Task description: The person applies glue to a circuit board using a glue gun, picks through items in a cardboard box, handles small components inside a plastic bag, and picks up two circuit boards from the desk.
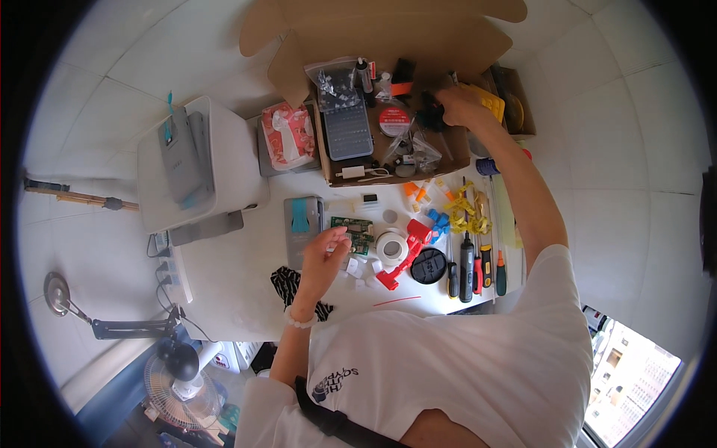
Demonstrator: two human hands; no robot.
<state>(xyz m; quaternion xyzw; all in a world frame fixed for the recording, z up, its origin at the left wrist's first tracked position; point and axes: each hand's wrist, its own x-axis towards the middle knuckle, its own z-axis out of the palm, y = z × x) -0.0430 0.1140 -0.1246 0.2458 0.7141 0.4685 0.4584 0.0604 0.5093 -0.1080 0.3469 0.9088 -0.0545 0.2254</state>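
My left hand [323,261] is over the white table beside green circuit boards [353,231], its fingers curled together. Whether anything small is between them I cannot make out. A grey device with a blue strip [300,218] lies just beyond it. My right hand [461,107] reaches into the right side of an open cardboard box [396,178], its fingers closed around a dark black object [430,113] whose kind is hidden in shadow. Near it in the box are a red and white round tin [393,120], clear plastic bags [424,154] and a yellow item [486,101].
Right of the boards lie a white tape roll [391,249], a red plastic part [404,261], a black lens cap [429,266] and several screwdrivers [486,266]. A white bin [231,187] with grey devices stands at left. A black and white striped cloth [284,282] lies at the near edge.
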